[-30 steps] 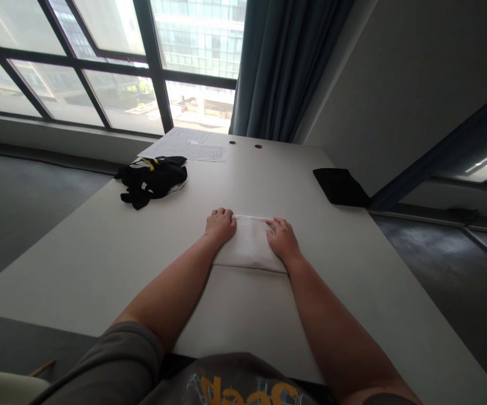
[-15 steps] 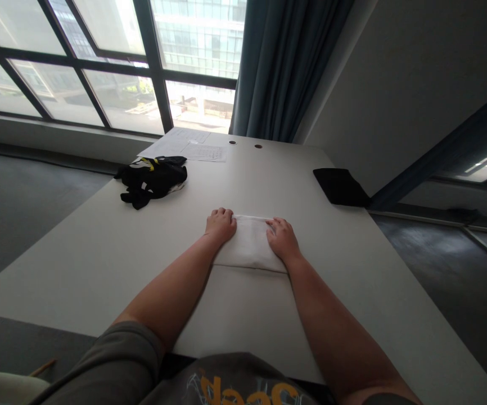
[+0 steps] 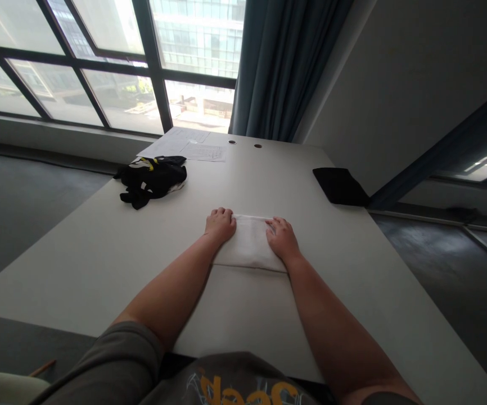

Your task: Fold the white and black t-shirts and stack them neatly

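A folded white cloth (image 3: 251,243) lies flat on the white table, its near edge slightly thicker where the layers show. Over its far left corner rests my left hand (image 3: 221,224), palm down, with the fingers a little bent and the thumb side against the fabric. My right hand (image 3: 283,238) lies on the far right corner, fingers slightly apart and fingertips touching the cloth. Neither hand lifts the fabric. Both palms hide the cloth's side edges in part.
On the white table (image 3: 100,264), a bundled black cloth item (image 3: 154,180) with yellow and white patches sits at the left. Papers (image 3: 203,152) lie at the far left corner. A flat black object (image 3: 340,187) is by the right edge, and two round holes pierce the far end.
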A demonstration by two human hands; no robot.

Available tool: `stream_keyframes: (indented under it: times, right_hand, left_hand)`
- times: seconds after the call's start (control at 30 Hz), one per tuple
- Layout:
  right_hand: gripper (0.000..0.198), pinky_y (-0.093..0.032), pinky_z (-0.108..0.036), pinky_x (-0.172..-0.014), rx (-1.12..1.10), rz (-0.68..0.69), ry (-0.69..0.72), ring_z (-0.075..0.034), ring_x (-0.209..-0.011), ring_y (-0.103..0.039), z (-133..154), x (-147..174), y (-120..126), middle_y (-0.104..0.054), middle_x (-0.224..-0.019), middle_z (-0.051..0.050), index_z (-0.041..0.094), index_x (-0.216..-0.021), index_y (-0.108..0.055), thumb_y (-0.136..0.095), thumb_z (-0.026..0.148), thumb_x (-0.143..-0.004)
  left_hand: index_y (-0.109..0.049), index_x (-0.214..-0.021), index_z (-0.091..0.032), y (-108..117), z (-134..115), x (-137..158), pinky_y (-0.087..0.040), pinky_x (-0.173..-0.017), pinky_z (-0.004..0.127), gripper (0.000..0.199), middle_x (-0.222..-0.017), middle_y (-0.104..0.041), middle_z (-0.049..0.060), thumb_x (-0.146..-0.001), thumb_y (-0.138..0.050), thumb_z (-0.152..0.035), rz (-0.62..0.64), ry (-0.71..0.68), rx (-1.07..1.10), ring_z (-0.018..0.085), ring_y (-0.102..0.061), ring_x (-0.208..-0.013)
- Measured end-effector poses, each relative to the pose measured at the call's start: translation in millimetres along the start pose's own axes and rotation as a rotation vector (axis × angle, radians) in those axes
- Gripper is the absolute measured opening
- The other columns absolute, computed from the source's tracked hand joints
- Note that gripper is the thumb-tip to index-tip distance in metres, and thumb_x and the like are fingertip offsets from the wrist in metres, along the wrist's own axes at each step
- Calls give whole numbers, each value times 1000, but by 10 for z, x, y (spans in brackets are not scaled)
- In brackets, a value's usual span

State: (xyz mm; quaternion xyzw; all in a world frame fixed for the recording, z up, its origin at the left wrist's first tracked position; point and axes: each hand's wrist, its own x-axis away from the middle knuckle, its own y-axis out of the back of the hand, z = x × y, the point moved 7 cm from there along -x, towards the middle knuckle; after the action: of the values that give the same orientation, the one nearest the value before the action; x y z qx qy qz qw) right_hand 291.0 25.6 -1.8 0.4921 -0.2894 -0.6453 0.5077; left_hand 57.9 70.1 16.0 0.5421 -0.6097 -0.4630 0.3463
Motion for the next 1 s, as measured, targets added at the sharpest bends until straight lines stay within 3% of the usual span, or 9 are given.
stream_keyframes:
  times: [0.1,0.27,0.63,1.0]
  right_hand:
    - [40,-40,-42,-118,-4,-6,5,-28,-131,-53,0,0,0,-62,-136,-16,16,-129,-73,-55,22,-94]
    - [41,-40,-42,-118,-2,-1,-3,-28,-132,-53,4,2,5,-62,-137,-15,16,-130,-73,-54,23,-94]
    - [41,-40,-42,-118,-4,-3,5,-28,-131,-53,-4,-2,-4,-62,-137,-16,16,-130,-73,-55,23,-94]
    - [41,-41,-42,-118,-2,-2,-3,-28,-131,-53,7,1,11,-62,-137,-15,16,-130,-73,-55,22,-94]
  left_hand:
    - [-61,-140,-27,2,5,-1,-46,-107,44,45,-140,-62,11,-100,-43,-39,0,3,12,31,-52,-129]
    - [-34,-164,-33,14,6,3,-46,-107,46,65,-147,-58,10,-100,-42,-38,12,7,29,32,-51,-132]
    - [-37,-163,-31,6,8,6,-46,-107,45,64,-147,-58,11,-99,-42,-38,9,11,29,32,-51,-132]
    - [-20,-169,-25,20,9,5,-45,-108,45,76,-144,-59,14,-98,-45,-39,2,27,46,33,-52,-131]
